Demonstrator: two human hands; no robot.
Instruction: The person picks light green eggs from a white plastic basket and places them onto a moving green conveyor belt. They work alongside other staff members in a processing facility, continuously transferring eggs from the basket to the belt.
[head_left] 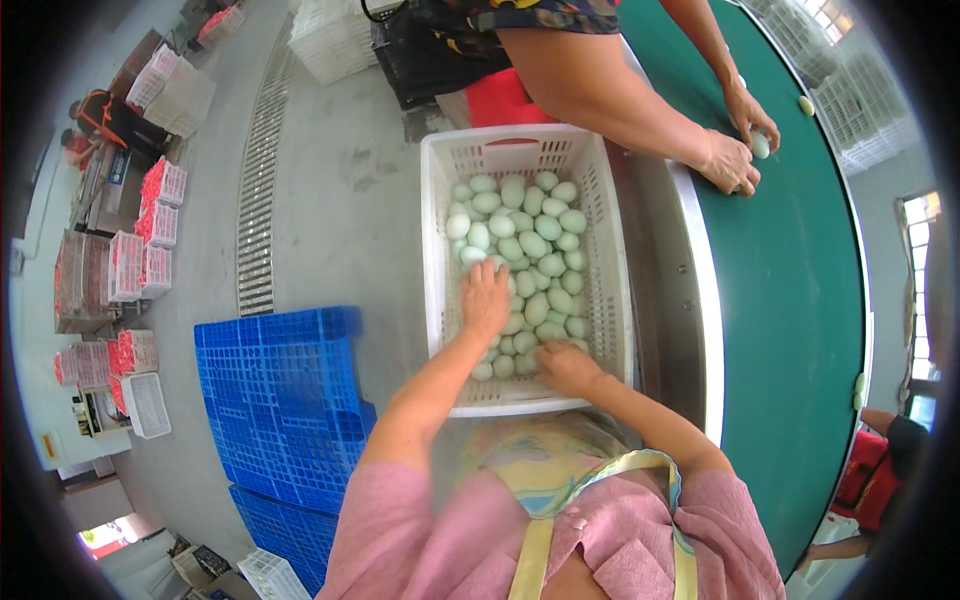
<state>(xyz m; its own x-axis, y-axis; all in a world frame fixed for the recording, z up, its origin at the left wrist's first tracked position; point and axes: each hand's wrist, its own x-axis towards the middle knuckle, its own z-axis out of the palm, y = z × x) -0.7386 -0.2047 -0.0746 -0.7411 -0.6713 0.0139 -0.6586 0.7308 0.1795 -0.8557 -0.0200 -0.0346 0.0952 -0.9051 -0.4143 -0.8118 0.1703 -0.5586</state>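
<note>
handling pale green, smooth-shelled oval eggs (pixel 533 244) with two bare hands

eggs lie piled loose inside a white rectangular slotted plastic crate (pixel 430 230), directly in front of the wearer. bare left hand (pixel 486 298) is palm down on the left side of the pile, fingertips on or just above the shells; can't tell if it grips one. bare right hand (pixel 570 368) is lower right, near the close end of the crate, fingers curled down among eggs; again can't tell whether it's clamped on anything.

handling, judged by look: each egg light, shell stiff but brittle, likely slick if damp. knocks against neighbours or the hard crate wall could crack it. best hold: fingertips and thumb around the widest part, light even pressure, no pinching at one point. top-layer eggs easiest; lower ones are wedged by others, so prying risks chips. full crate probably heavy, rigid; take it by the rim, both sides.

beside the crate, right: flat green conveyor belt (pixel 790 300). a co-worker's bare hands (pixel 733 163) are over it, at a pale egg (pixel 760 146).
</note>
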